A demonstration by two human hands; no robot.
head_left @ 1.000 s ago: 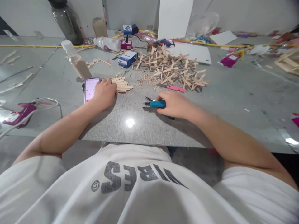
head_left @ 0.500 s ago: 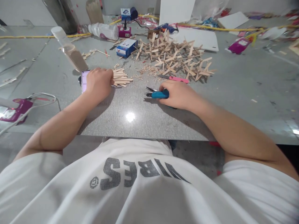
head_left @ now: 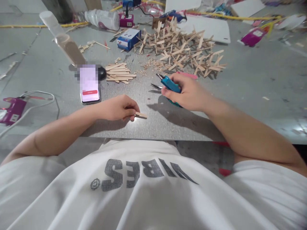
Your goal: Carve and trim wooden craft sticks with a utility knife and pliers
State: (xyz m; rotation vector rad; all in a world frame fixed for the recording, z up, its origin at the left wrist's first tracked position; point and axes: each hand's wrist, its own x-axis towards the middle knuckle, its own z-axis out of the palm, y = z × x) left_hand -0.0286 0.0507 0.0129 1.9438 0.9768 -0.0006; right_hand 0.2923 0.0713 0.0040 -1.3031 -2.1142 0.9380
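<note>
My left hand (head_left: 123,108) pinches a flat wooden craft stick (head_left: 141,116), held near the table's front edge with its end pointing right. My right hand (head_left: 188,91) is closed around a blue-handled tool with a short dark metal tip (head_left: 170,84); its exact kind is unclear. Just under that hand lies a pair of scissors (head_left: 156,87), blades pointing left and the green handles partly hidden. A fanned stack of craft sticks (head_left: 120,72) lies beyond my left hand. Behind my right hand sits a pink-handled blade tool (head_left: 187,75), partly covered.
A large heap of joined craft sticks (head_left: 182,48) fills the back centre, with wood chips (head_left: 153,65) before it. A lit phone (head_left: 90,91) leans against a dark object (head_left: 102,73) at left. Behind stand a bottle (head_left: 69,49) and a blue box (head_left: 129,39). Purple glue guns (head_left: 14,110) lie left.
My left hand has come from the stick stack toward the table's front edge, bringing a craft stick and uncovering the phone. My right hand has raised the blue-handled tool off the table, above the scissors.
</note>
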